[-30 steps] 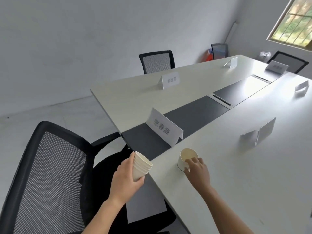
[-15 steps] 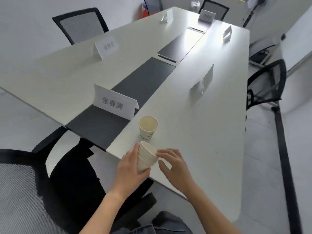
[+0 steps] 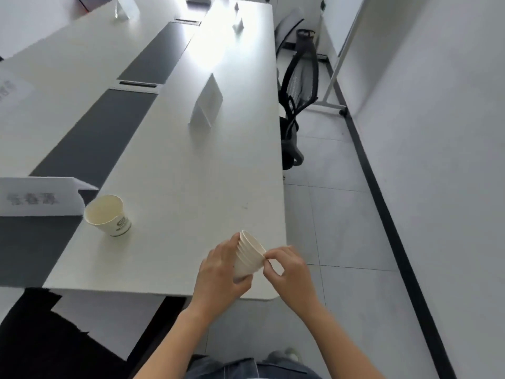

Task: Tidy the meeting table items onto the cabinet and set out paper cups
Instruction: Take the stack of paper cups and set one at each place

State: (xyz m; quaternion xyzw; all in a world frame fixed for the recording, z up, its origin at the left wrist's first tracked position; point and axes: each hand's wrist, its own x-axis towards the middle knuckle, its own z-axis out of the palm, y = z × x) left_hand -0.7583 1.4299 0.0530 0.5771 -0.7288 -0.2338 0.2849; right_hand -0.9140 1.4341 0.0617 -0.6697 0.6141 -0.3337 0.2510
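My left hand (image 3: 218,272) grips a stack of several nested white paper cups (image 3: 250,254), tilted with the mouths up and to the left, over the near right corner of the white meeting table (image 3: 191,187). My right hand (image 3: 288,269) pinches the rim of the top cup with thumb and fingertips. A single paper cup (image 3: 106,214) stands upright on the table at the left, beside a folded name card (image 3: 38,196).
More name cards stand along the table, one at mid-table (image 3: 207,102) and others at the far end. A dark strip (image 3: 95,132) runs down the table's centre. A black mesh chair (image 3: 296,99) and a whiteboard stand are on the right; grey tiled floor lies beside them.
My right hand left the single cup standing on the table and came to the stack, now pinching its top rim. The view swung right along the table.
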